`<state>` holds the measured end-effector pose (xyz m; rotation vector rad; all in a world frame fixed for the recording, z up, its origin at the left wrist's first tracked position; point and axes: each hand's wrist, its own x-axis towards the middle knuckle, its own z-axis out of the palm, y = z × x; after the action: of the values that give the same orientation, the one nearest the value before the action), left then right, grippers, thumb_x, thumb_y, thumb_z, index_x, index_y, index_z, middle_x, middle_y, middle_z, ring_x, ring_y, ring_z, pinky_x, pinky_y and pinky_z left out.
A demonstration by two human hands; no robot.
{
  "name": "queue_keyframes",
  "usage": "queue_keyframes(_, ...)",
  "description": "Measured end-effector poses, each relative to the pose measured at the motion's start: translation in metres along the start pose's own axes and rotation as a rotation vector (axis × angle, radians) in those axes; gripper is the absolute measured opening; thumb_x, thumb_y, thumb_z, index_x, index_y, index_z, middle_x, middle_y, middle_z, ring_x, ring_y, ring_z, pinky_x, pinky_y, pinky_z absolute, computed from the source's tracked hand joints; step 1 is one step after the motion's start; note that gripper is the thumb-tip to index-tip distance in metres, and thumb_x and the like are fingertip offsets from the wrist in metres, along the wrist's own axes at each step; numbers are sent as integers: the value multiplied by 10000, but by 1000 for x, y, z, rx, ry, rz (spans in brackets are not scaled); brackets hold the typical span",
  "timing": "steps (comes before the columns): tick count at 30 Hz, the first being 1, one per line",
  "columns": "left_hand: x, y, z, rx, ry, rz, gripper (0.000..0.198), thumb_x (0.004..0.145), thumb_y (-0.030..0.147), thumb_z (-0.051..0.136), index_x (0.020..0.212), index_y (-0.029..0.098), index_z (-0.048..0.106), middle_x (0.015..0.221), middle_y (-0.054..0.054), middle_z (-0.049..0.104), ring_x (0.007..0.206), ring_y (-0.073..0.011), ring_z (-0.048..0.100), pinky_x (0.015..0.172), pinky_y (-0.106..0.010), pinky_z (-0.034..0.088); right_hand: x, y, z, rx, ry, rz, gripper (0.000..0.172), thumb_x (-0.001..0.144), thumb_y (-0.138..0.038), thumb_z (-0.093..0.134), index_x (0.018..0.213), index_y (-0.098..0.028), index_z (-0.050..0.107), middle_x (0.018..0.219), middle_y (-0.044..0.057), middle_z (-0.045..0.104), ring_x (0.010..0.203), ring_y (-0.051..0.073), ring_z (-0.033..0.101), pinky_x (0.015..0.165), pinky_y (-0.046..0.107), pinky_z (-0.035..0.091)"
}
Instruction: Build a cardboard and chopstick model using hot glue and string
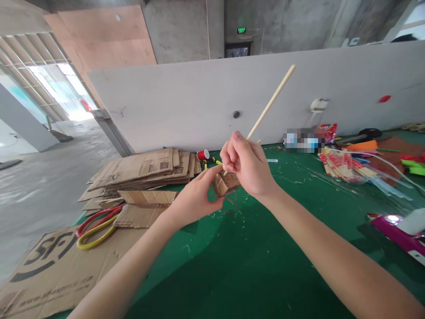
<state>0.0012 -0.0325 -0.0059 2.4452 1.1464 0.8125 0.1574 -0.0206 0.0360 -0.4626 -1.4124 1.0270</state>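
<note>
My left hand (195, 195) is closed around a small folded brown cardboard piece (223, 185), thumb and fingers at its left side. In my right hand (249, 164), a pale wooden chopstick (272, 101) is gripped in a fist, its long end slanting up and to the right. The chopstick's lower tip appears to meet the top of the cardboard piece; whether it goes through I cannot tell. A thin red thread (235, 204) loops below the cardboard. Just behind my left hand lies a spool of red thread (203, 154).
Stacked cardboard (142, 166) and red-and-yellow-handled scissors (96, 230) lie at left. Wrapped chopsticks (345, 165) and a purple glue gun or similar tool (395, 230) are at right. A white partition (186, 102) borders the green table (212, 274).
</note>
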Motion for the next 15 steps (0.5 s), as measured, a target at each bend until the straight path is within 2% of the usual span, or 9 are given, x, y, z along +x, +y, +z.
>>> queue_keyframes(5, 0, 3, 1, -33, 30, -16, 558, 748, 238, 631, 1275, 230, 449, 1103, -49, 631, 900, -190, 598, 769, -317, 471, 1, 9, 1, 42, -8, 56, 539, 861, -650, 516, 589, -204, 385, 584, -34, 430, 477, 70, 372, 473, 242, 325)
queue_keyframes(8, 1, 4, 2, -77, 22, -41, 485, 745, 254, 631, 1203, 217, 476, 998, -26, 641, 823, -175, 592, 720, -310, 476, 2, 12, 0, -38, 5, 79, 511, 880, -633, 499, 608, -206, 430, 588, -23, 467, 496, 87, 448, 507, 253, 375)
queue_keyframes(12, 2, 1, 6, -102, 45, -59, 614, 726, 261, 650, 1302, 226, 440, 997, -29, 652, 826, -184, 607, 736, -324, 488, 3, 11, -3, -275, 24, 105, 537, 930, -599, 425, 577, -196, 460, 603, 5, 511, 576, 108, 513, 622, 270, 430)
queue_keyframes(15, 2, 0, 11, -114, 69, -72, 698, 704, 253, 670, 1354, 236, 416, 983, -28, 666, 820, -191, 622, 745, -334, 495, 2, 12, -5, -453, -21, 144, 520, 951, -572, 396, 594, -197, 438, 597, -4, 489, 574, 107, 480, 612, 268, 405)
